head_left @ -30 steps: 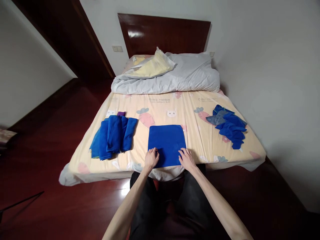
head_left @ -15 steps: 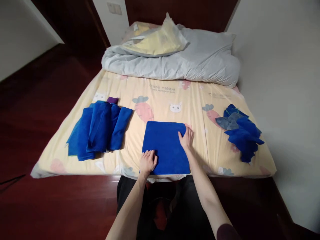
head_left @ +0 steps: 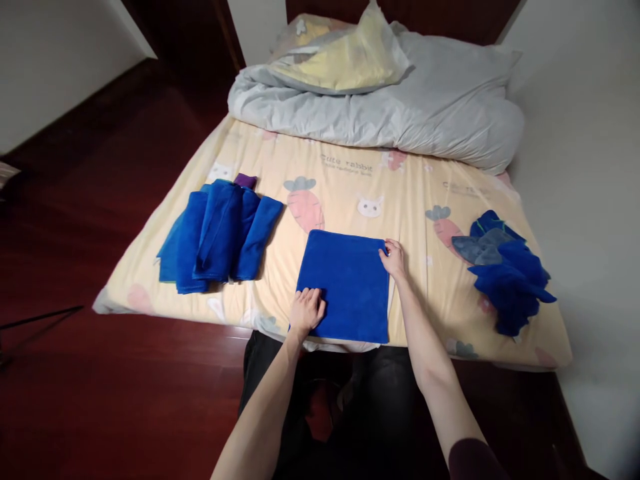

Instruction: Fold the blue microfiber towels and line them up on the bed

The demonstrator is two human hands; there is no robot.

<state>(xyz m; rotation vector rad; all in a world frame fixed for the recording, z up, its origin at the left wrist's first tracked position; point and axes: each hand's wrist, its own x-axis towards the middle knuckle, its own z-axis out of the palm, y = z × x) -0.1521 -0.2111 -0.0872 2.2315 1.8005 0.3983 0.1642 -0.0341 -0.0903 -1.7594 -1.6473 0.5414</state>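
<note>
A blue towel (head_left: 347, 283) lies as a smooth flat square at the front edge of the bed. My left hand (head_left: 307, 312) is at its lower left side, fingers bent and closed on the cloth. At the far right corner, my right hand (head_left: 395, 259) pinches the towel's edge between thumb and fingers. Left of it lies a group of folded blue towels (head_left: 217, 230), with a bit of purple cloth (head_left: 246, 181) behind them. On the right, a loose crumpled heap of blue cloths (head_left: 515, 283) includes a grey cloth (head_left: 483, 247).
The bed (head_left: 270, 160) has a yellow sheet printed with carrots and rabbits. A rolled grey quilt (head_left: 370, 120) and a yellow pillow in a clear cover (head_left: 345, 63) lie at its head. A wall (head_left: 590, 200) stands close on the right; dark red floor (head_left: 100, 380) shows on the left.
My right hand has shifted slightly at the far right corner and now pinches the edge. The left hand stays at the lower left side. The view has turned a little.
</note>
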